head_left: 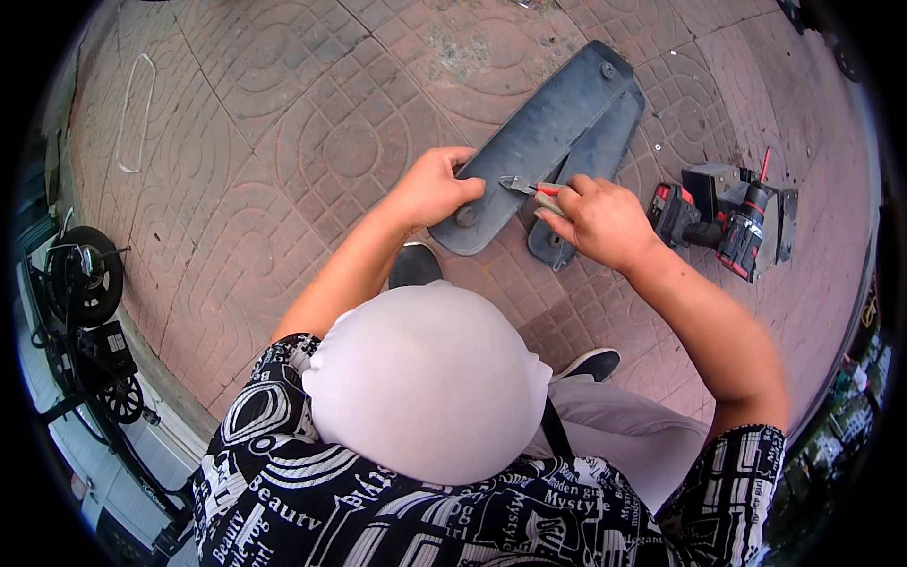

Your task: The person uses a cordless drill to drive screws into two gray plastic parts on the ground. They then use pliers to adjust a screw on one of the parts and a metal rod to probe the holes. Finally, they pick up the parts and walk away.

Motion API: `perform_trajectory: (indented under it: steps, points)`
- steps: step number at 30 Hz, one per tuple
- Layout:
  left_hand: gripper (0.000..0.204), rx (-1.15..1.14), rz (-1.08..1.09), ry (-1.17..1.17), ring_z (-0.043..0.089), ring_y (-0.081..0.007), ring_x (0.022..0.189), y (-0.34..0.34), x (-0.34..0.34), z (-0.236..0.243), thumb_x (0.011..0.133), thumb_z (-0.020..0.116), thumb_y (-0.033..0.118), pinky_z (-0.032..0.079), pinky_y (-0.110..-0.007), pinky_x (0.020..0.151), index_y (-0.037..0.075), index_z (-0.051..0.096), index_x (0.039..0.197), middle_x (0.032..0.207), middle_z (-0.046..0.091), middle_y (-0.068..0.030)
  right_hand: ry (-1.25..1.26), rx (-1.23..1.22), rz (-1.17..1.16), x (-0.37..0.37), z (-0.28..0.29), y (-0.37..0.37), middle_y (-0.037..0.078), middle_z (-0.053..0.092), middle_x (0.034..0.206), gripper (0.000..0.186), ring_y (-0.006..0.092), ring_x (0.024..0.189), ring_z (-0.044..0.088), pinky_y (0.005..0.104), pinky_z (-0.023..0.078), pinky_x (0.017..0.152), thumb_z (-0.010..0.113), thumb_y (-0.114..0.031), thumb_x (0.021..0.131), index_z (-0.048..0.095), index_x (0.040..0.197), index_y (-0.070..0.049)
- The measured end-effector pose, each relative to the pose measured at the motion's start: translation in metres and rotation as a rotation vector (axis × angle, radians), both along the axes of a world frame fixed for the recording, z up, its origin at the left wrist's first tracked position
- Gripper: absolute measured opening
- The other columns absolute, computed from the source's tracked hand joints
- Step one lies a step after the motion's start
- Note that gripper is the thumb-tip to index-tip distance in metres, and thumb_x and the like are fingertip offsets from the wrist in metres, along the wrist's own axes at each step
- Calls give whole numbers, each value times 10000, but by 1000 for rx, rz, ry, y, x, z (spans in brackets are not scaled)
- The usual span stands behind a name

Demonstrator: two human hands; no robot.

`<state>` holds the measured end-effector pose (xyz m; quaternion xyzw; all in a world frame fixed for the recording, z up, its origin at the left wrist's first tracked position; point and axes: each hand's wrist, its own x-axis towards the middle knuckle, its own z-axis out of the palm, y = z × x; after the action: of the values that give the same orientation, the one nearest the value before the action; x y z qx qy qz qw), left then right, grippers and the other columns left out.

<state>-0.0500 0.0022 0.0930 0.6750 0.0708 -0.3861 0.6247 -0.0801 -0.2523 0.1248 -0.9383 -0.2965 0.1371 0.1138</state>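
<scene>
A long dark-grey plastic panel (543,123) is tilted in front of me, with a round knob-like fitting near each end. My left hand (433,196) is closed on its left edge, thumb on the upper face and fingers partly hidden beneath. In my right hand (607,224) is a pair of cutting pliers (516,184) with red handles. The metal jaws lie over the panel's face, near my left thumb; I cannot tell whether they touch it. A second, similar grey panel (605,146) shows under the first one's right side, partly covered by it and by my right hand.
To the right, a black and red cordless drill (742,231) lies by a dark open box (713,181) with a thin red rod upright beside it. A pale wire loop (137,113) is on the patterned paving, far left. A wheeled vehicle (87,274) stands at the left edge.
</scene>
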Motion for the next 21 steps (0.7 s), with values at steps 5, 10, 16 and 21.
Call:
perform_trajectory:
  steps: [5,10,16,21]
  points:
    - [317,-87,110,-7,605,-85,765,-1,1,0,841,623,78,502,-255,677,-51,640,1129,918,662,-38,386,237,-442,-8,0,17,91,622,715,404,194,666,649,333,503,573,616,-429,925,683,902,-31]
    - [323,-204,226,33,615,-92,794,-15,2,6,852,651,90,507,-255,694,-32,632,1151,946,664,-52,897,915,-1019,-6,2,28,40,580,628,507,94,589,574,269,459,546,572,-483,960,671,869,5]
    - [353,-204,272,43,636,-103,818,-7,4,7,845,667,97,521,-259,722,-37,619,1167,970,671,-64,338,426,-504,-7,23,6,96,623,921,350,203,858,596,346,446,770,619,-373,939,672,943,-27]
    - [363,-168,227,50,638,-102,801,-4,3,10,838,676,104,524,-259,715,-40,619,1166,970,675,-67,44,90,-222,-3,40,2,94,604,1036,278,290,1007,537,447,329,999,667,-330,873,707,987,-79]
